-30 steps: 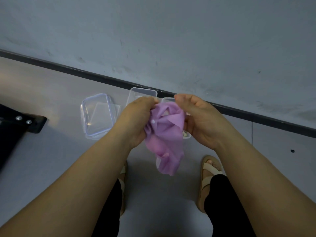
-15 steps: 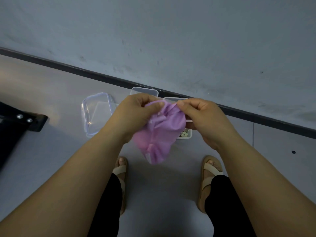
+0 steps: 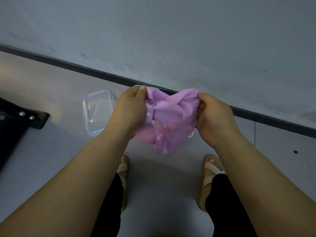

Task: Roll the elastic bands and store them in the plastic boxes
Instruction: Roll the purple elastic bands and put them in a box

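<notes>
On the floor at left, clear plastic box (image 3: 98, 112) set within reach, likely to receive a roll. Then left hand (image 3: 130, 108) pinching one edge of the purple elastic band (image 3: 171, 115), held mid-air. Right hand (image 3: 213, 117) gripping the opposite edge with curled fingers, seemingly spreading it flat for rolling.

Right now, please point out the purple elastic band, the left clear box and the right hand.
purple elastic band (image 3: 171, 113), head view, middle fold.
left clear box (image 3: 97, 113), head view, bare inside.
right hand (image 3: 214, 118), head view, its back.
</notes>
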`<action>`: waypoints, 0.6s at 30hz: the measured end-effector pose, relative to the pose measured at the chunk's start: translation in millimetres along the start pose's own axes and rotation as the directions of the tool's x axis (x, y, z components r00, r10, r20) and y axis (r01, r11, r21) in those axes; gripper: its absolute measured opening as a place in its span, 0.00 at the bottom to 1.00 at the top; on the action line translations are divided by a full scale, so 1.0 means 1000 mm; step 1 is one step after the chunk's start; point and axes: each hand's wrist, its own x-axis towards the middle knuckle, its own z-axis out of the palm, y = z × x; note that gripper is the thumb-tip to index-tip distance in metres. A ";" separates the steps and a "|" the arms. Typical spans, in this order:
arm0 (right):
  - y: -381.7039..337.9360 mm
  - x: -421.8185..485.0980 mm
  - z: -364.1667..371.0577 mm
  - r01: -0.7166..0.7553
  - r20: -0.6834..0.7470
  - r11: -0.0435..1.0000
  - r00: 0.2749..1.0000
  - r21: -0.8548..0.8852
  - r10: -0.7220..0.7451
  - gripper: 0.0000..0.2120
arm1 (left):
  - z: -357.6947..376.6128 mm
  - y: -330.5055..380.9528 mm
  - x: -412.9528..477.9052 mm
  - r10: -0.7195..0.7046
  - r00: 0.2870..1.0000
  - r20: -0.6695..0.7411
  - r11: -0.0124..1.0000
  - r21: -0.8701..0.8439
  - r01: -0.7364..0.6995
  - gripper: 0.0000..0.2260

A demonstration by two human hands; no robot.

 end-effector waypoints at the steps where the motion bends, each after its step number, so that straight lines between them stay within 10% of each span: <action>1: 0.001 0.001 0.000 -0.011 -0.031 1.000 0.999 0.004 0.011 0.10 | 0.000 0.000 0.000 0.009 1.000 -0.003 1.000 0.023 -0.009 0.15; 18: -0.001 0.001 -0.015 0.081 -0.071 0.952 0.992 -0.296 -0.107 0.08 | -0.027 -0.007 -0.006 0.085 0.994 0.073 0.965 0.243 -0.100 0.14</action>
